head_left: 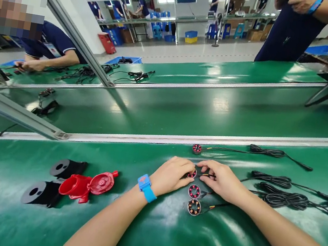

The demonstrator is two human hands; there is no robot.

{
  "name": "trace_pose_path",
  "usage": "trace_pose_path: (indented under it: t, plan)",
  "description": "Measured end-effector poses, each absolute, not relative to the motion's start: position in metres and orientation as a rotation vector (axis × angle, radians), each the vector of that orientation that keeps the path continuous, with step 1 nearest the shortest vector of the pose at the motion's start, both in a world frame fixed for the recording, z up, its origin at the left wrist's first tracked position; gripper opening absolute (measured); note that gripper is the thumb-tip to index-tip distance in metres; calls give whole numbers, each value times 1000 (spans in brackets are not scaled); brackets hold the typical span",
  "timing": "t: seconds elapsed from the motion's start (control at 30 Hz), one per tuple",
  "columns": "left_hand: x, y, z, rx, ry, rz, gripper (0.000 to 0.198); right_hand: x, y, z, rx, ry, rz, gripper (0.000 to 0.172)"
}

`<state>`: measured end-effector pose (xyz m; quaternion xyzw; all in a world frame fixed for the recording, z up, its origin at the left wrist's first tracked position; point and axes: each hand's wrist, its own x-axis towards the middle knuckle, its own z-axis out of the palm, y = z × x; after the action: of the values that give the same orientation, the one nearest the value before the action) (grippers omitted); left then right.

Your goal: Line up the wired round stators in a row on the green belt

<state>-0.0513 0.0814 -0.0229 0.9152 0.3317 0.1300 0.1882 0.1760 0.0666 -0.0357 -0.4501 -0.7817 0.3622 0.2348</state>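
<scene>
My left hand (174, 174), with a blue strap on its wrist, has thumb and fingers closed round a small motor stator (192, 173), which they partly cover. From the right, my right hand (221, 181) pinches the thin wires (206, 175) coming off that stator. Just below lie a stator with red windings (194, 191) and a stator with copper-coloured windings (194, 207), both flat on the green mat (160, 240). Above my hands sits another red-wound stator (197, 148), its lead running right to a bundled black cable (268, 151).
More coiled black cables (285, 198) lie to the right. On the left are a red plastic housing (76, 187), an open red cap (102, 183) and two black cylindrical parts (35, 192). A metal rail (149, 138) runs behind; people work across the belt (185, 105).
</scene>
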Motion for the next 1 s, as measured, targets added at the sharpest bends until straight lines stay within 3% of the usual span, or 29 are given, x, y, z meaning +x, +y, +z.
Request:
trace_pose_path:
  t: [0.1,0.27,0.43,0.63,0.73,0.87,1.0]
  plan:
    - [-51,81,-28,2517,950,498,26,179,69,-32,-1285,-2149,1043,18]
    - [-48,77,-30,2444,950,556,41,179,72,-31,-1287,-1879,1438,35]
    - [-45,74,-28,2412,919,568,48,178,76,-33,-1245,-1714,1607,33]
    - [-46,72,-26,2418,908,489,48,186,74,-28,-1191,-1920,1592,66]
    - [-47,73,-25,2394,901,565,51,194,74,-20,-1149,-2024,1506,64]
    - [-48,82,-24,2408,1069,800,33,206,79,-5,-1231,-2030,1147,49]
    - [-42,102,-26,2475,1273,716,37,208,90,7,-1321,-2080,811,43]
